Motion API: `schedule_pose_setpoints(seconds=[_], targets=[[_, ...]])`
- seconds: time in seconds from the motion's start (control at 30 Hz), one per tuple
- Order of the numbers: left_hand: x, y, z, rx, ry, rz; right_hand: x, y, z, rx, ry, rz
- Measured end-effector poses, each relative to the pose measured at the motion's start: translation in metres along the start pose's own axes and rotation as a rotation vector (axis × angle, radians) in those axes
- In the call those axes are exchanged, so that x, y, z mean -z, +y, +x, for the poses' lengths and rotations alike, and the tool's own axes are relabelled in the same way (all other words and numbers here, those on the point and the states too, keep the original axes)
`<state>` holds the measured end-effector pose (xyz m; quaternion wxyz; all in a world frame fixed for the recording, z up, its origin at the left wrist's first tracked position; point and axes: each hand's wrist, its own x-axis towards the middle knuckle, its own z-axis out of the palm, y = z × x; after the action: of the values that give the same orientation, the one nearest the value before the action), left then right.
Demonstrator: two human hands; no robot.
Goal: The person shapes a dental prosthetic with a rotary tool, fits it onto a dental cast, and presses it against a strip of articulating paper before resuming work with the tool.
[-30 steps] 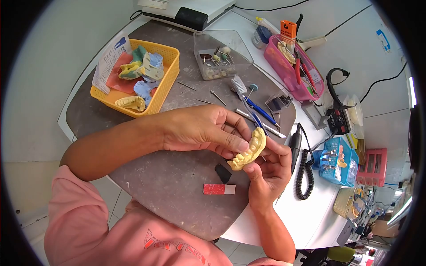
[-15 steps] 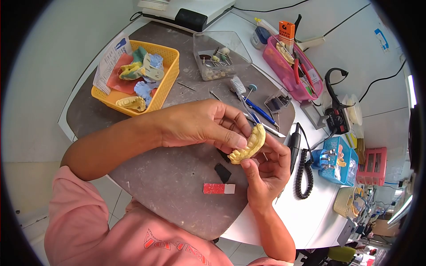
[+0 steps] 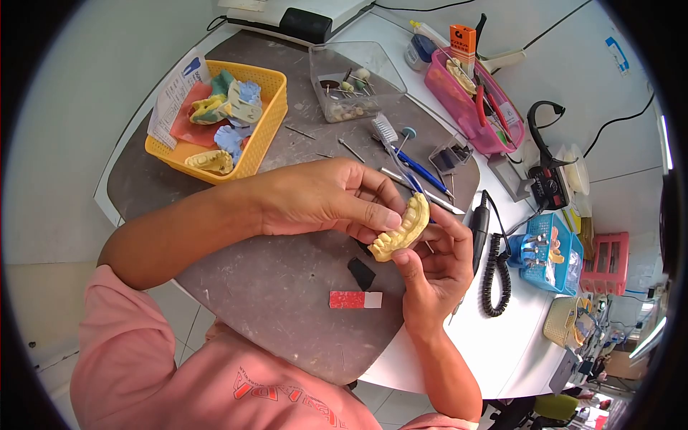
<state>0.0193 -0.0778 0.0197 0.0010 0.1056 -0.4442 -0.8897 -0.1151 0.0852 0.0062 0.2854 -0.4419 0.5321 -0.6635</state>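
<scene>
Pink top (image 3: 188, 390) with red chest lettering (image 3: 268, 393)

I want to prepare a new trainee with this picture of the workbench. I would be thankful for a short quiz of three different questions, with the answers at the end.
1. Multiple choice: what do the left hand and the right hand hold together?
a) an orange box
b) a yellow dental model
c) a sheet of paper

2. True or false: the red-and-white strip lies on the grey work surface.

3. Fill in the colour: the red-handled tool stands in the ____ container.

Key: 1. b; 2. true; 3. pink.
</scene>
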Motion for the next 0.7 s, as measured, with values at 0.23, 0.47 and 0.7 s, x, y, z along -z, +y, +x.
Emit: schedule_pose_setpoints(seconds=[0.23,0.47,0.7], targets=[[0.0017,-0.0026,0.0014,0.021,0.011,-0.018,0.0016,0.0040,-0.0001,0.011,-0.001,0.026],[-0.0026,0.0024,-0.0014,-0.022,0.012,-0.017,0.0004,0.0050,-0.0005,0.033,-0.005,-0.008],[-0.0024,0.0022,-0.0008,-0.031,0.008,-0.009,-0.0002,0.0051,-0.0003,0.049,-0.011,0.006]])
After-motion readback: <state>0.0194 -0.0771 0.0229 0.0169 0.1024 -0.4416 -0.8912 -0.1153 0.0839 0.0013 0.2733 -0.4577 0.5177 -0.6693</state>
